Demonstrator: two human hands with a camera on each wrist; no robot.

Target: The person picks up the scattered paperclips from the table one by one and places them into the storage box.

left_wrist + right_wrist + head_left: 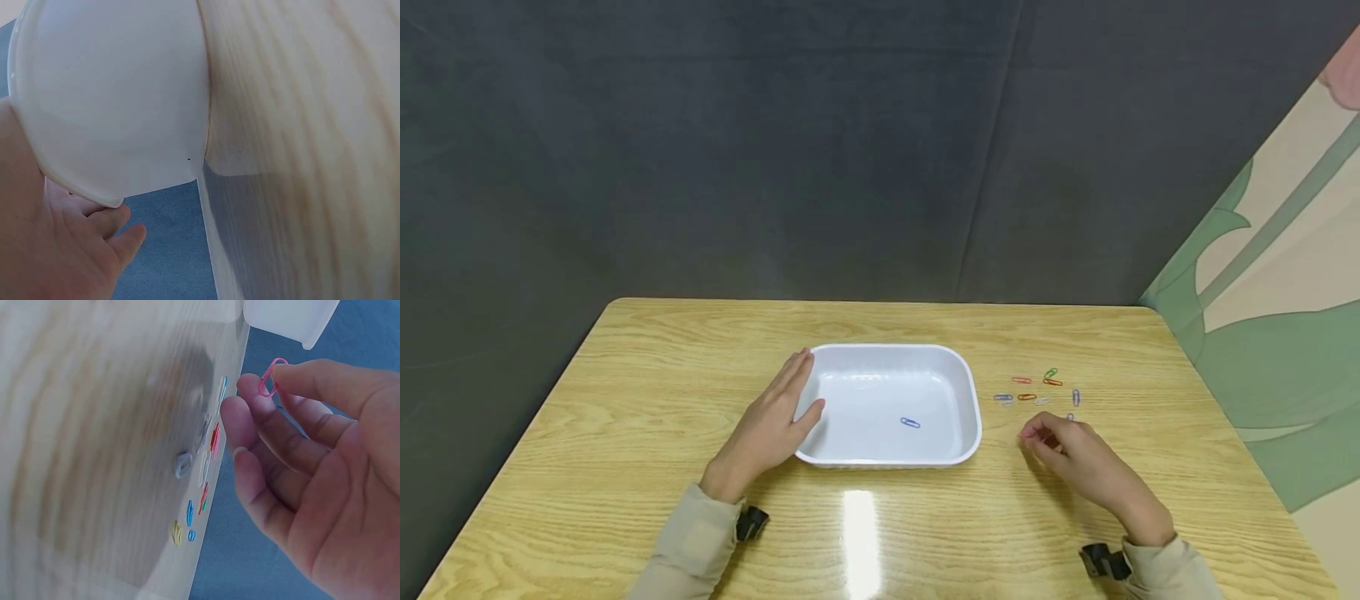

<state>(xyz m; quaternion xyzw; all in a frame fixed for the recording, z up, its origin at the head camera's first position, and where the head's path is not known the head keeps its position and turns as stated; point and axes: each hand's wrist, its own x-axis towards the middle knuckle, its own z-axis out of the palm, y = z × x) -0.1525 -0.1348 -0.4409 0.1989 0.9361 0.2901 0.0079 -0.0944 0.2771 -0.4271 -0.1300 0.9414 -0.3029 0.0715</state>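
Note:
My left hand (767, 425) rests against the left rim of a white plastic tray (887, 463), its fingers extended along the edge and the thumb reaching over the rim. One blue paper clip (910, 422) lies on the tray's floor. To the right of the tray, my right hand (1090, 467) is held over the table, pinching a pink paper clip (272, 376) between thumb and fingertips. Just beyond that hand lie several loose paper clips, among them a green one (1051, 372), a red one (1021, 380) and a blue one (1076, 397).
The wooden table (625, 400) carries the tray and the clips. A dark cloth (737, 167) hangs behind its far edge. On the right stands a wall with a painted leaf pattern (1285, 350).

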